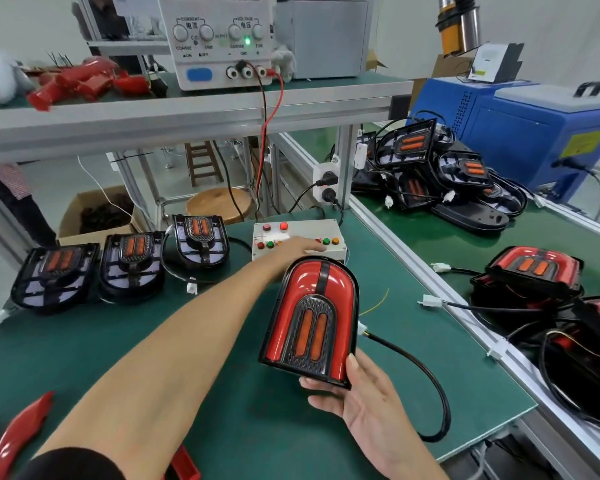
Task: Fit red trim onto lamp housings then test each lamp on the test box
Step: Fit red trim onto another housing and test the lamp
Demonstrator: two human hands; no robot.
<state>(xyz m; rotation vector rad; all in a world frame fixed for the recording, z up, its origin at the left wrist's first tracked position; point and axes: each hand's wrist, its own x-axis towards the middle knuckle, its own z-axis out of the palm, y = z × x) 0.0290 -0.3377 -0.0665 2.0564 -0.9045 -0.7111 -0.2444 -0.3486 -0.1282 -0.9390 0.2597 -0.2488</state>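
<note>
The right hand grips the lower edge of a trimmed lamp, thumb curled over its right corner and fingers wrapped beneath; the lamp is held tilted, face up, above the green tabletop. A black cable leaves the lamp's right side and loops down onto the tabletop. Left of the lamp, the left forearm crosses diagonally from the near-left corner. The left hand lies just beyond the lamp's top edge, fingers extended flat on the test box among its red, green and amber buttons; which button is touched cannot be told. At the near-left edge of the tabletop lies loose red trim. Far left of the lamp, three untrimmed housings stand in a row. Right of the lamp, on a second tabletop, rest finished lamps, with a pile of bare housings farther back. Above the test box, a shelf carries a power supply with a lit green indicator and more red trim pieces. A blue machine stands at far right.
</note>
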